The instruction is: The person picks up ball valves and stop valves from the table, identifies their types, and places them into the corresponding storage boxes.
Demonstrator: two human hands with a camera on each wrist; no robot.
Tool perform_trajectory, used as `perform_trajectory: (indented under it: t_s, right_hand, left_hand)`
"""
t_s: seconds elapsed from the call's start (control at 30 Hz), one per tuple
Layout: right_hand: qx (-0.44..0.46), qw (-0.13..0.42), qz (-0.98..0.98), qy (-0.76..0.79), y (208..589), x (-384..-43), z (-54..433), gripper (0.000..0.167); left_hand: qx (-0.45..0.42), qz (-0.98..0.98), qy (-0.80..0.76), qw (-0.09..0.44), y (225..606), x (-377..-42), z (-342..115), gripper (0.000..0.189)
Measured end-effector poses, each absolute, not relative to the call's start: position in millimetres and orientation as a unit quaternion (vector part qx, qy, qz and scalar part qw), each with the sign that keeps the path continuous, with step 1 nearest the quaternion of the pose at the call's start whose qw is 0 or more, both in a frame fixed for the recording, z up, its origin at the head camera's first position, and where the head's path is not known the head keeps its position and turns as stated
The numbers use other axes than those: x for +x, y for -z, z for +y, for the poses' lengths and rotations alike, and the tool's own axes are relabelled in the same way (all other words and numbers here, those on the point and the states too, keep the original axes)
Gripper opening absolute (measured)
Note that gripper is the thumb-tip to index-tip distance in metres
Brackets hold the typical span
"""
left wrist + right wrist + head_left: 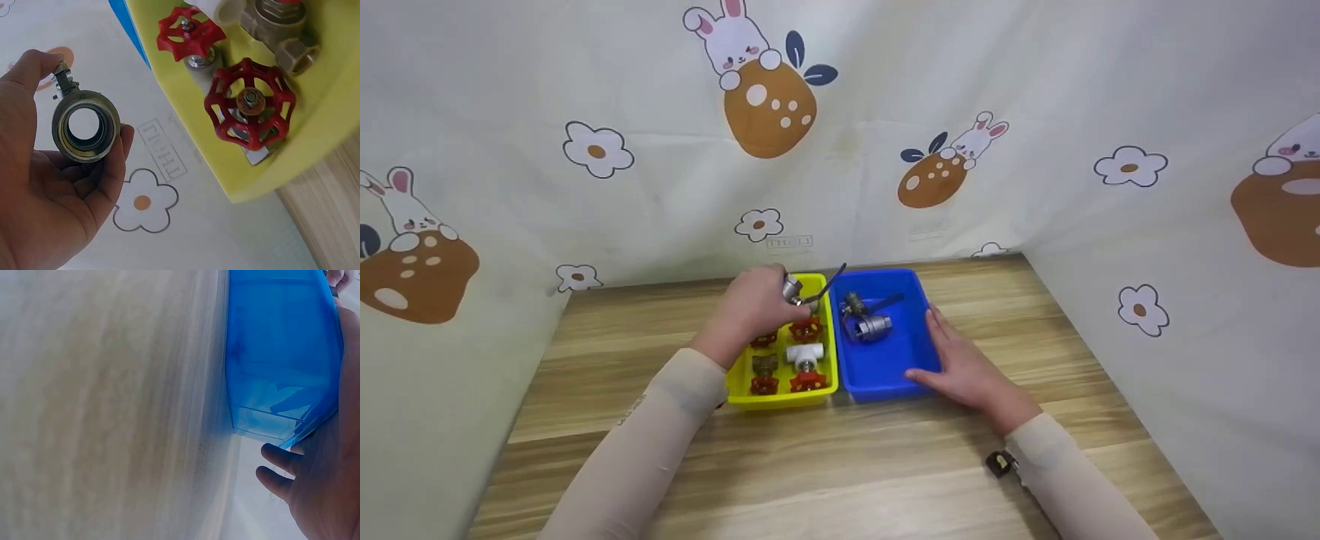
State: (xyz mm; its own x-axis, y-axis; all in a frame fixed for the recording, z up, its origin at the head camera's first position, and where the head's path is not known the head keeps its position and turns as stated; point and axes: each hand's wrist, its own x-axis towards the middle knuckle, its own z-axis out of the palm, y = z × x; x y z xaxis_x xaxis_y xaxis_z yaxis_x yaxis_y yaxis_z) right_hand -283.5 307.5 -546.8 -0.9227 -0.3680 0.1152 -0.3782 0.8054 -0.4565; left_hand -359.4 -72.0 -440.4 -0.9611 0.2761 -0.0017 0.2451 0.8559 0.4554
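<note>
My left hand [750,306] grips a metal ball valve [791,289] over the back of a yellow bin [784,403]. The valve's thin dark lever points up and right. In the left wrist view the valve's round bore [108,135] faces the camera, thumb near the lever, fingers curled round the body. My right hand [967,367] rests on the right side of a blue bin [885,375], with fairly straight fingers along the wall and the thumb over the rim. Inside the blue bin lie a steel valve [874,327] and a darker valve [853,304] with a lever.
The yellow bin holds several valves with red handwheels [250,104], among them a white tee-shaped valve [805,354] and a brass one [765,365]. Both bins stand side by side on a wooden table [870,465]. A patterned curtain [847,187] rises behind and at the sides.
</note>
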Motion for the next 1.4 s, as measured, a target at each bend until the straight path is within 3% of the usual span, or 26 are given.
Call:
perform_trajectory:
  t_s: [0.23,0.47,0.77,1.27,1.4]
  right_hand:
    - [0.197,0.011,-0.949,-0.246,548.2,-285.3,308.6,0.119]
    - [0.195,0.007,-0.950,-0.243,547.9,-285.0,309.0,0.120]
    - [0.192,0.005,-0.951,-0.242,547.9,-284.5,308.5,0.117]
    - [0.203,0.004,-0.948,-0.245,547.8,-285.6,308.8,0.120]
    - [0.201,0.005,-0.948,-0.246,548.1,-285.5,309.7,0.120]
  left_hand:
    - [0.173,0.961,-0.215,0.023,441.1,-358.9,-52.0,0.054]
    - [0.190,0.958,-0.212,0.045,440.0,-357.3,-33.7,0.049]
    - [0.195,0.954,-0.211,0.089,439.8,-351.2,-5.1,0.054]
    - [0.199,0.966,-0.145,0.082,447.4,-342.9,35.0,0.054]
    - [0.220,0.959,-0.150,0.095,451.1,-343.0,41.8,0.062]
